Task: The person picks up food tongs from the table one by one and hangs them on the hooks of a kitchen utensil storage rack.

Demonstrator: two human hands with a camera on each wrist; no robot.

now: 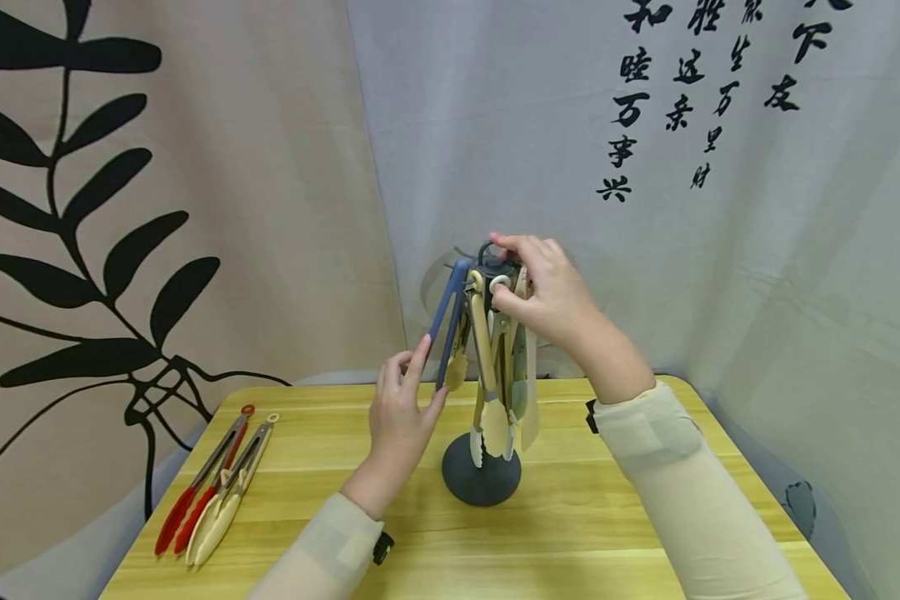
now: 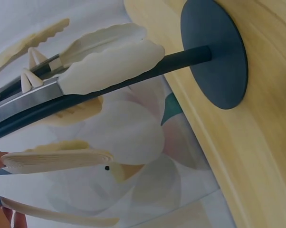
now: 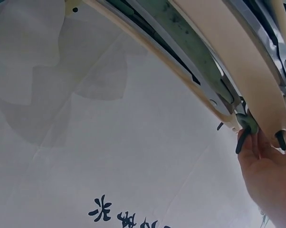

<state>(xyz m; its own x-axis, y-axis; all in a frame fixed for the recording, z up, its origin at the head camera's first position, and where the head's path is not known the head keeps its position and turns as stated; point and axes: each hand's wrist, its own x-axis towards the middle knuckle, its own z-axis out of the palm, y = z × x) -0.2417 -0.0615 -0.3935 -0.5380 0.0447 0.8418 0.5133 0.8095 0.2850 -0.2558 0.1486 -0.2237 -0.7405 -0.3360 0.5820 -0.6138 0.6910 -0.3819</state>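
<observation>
A dark rotating utensil stand (image 1: 482, 471) stands upright on the table, with several tongs hanging round its top. My left hand (image 1: 401, 408) grips blue-handled tongs (image 1: 450, 321) on the stand's left side, thumb and index finger on its two arms. In the left wrist view its pale heads (image 2: 57, 161) reach past the fingers. My right hand (image 1: 547, 287) holds the stand's top, index finger by the top loop and thumb at a white ring (image 1: 499, 282). Beige tongs (image 1: 492, 425) hang at the front. Green tongs (image 3: 181, 42) hang near the right hand in the right wrist view.
Red-tipped tongs (image 1: 187, 508) and cream-tipped tongs (image 1: 225, 508) lie side by side on the left of the wooden table (image 1: 570, 517). A cloth curtain (image 1: 495, 125) hangs close behind the table, with black leaf prints and characters on it.
</observation>
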